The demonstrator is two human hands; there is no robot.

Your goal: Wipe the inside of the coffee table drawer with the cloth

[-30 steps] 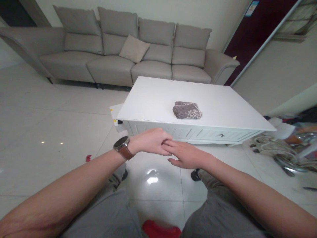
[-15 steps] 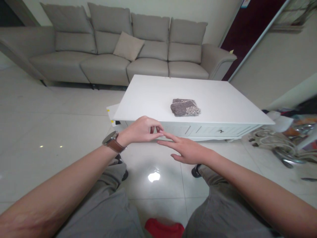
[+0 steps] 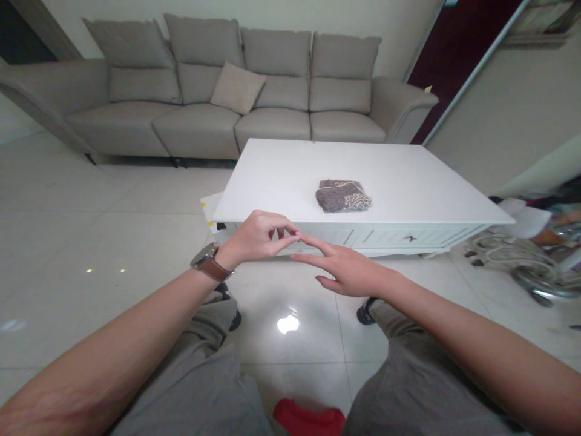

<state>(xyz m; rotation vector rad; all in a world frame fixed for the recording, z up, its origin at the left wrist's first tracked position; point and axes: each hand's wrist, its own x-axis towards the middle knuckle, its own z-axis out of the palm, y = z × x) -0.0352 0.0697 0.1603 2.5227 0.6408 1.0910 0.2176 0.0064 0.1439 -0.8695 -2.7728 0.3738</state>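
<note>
My left hand (image 3: 263,236), with a brown-strapped watch (image 3: 212,261) at its wrist, pinches the tip of a finger of my right hand between thumb and fingers. My right hand (image 3: 347,266) has its fingers spread and holds nothing. Both hands hover in front of the near edge of a white table (image 3: 267,181). On the tabletop, beyond my right hand, lies a folded grey-brown knitted cloth (image 3: 338,197) with a pale pattern; neither hand touches it.
A grey sofa (image 3: 272,124) with a beige cushion (image 3: 238,88) stands behind the table. At the right are cables (image 3: 512,254) and a metal base. Something red (image 3: 308,418) lies on the floor between my legs.
The view has shifted slightly, so the table and cloth appear a little further right. My hands keep the same pose, fingertips still touching.
</note>
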